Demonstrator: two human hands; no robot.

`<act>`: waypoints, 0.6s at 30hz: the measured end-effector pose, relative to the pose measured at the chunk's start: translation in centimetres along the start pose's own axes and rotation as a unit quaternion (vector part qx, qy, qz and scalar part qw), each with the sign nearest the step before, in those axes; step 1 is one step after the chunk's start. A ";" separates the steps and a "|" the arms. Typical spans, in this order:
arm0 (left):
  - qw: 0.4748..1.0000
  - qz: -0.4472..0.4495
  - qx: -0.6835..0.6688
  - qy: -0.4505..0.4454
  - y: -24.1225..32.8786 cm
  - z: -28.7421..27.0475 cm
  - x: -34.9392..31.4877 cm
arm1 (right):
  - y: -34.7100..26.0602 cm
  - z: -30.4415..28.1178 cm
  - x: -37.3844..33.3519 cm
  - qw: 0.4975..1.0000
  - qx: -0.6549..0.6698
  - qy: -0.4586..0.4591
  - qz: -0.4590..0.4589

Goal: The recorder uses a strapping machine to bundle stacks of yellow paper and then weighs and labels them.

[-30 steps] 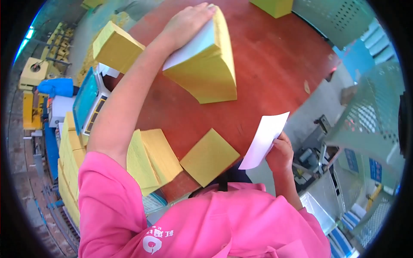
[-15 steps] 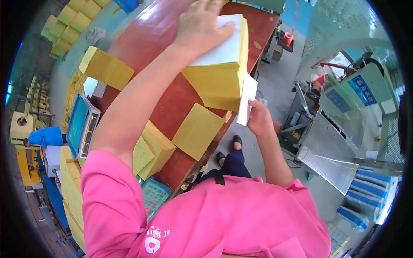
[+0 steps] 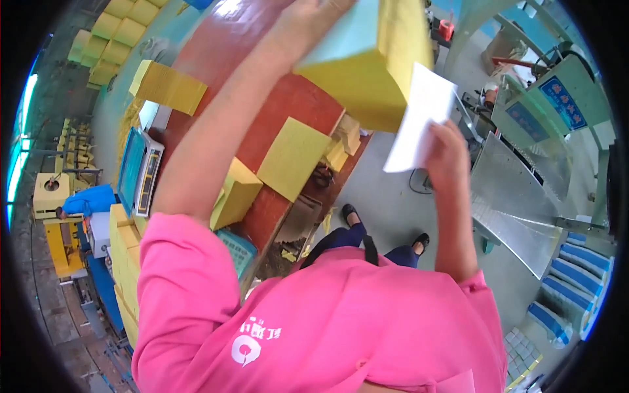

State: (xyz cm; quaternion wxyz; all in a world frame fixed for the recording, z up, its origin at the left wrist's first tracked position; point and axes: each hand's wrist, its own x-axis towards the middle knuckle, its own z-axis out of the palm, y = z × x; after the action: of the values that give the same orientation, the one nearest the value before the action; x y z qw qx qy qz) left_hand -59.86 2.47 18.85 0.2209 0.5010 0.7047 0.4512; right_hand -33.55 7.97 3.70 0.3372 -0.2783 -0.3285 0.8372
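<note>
A tall block of stacked yellow paper sheets (image 3: 367, 88) rises at the top of the view, with a pale bluish-white sheet (image 3: 350, 29) over its upper face. My left hand (image 3: 308, 26) grips the block at its far left side; some of its fingertips run out of the picture. My right hand (image 3: 447, 154) is closed on a flat white sheet of paper (image 3: 421, 114), held upright beside the block's right side, past the table edge. A thinner square pile of yellow paper (image 3: 295, 157) lies on the red table (image 3: 278, 108) nearer to me.
More yellow paper blocks (image 3: 169, 86) stand on the table's left, near a scale (image 3: 141, 171). A teal calculator (image 3: 237, 252) lies by the near edge. A metal machine (image 3: 524, 196) stands to the right. Someone in blue (image 3: 92, 200) is far left. Yellow stacks (image 3: 121, 29) fill the back left.
The tall paper block has shifted rightward and looks closer, with my left hand on it. My right hand has moved right and up, drawing the white sheet out so that more of it shows.
</note>
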 end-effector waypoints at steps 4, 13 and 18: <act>0.985 0.163 -0.047 0.045 -1.0 10.7 -6.4 | -6.5 -9.0 -9.5 0.991 -0.051 0.110 -0.058; 0.977 0.005 -0.213 -0.025 2.0 43.6 -15.0 | -17.5 -32.1 -24.6 0.954 -0.178 0.239 -0.031; 0.908 -0.168 -0.363 -0.124 3.7 51.8 -14.1 | -20.3 -42.2 -28.2 0.934 -0.224 0.278 -0.012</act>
State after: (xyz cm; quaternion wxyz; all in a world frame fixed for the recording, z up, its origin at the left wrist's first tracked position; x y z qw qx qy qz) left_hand -12.83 11.54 -5.60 0.5454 0.3122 0.5331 0.5665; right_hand 20.63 13.47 -0.93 0.3541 -0.5643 -0.4041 0.6268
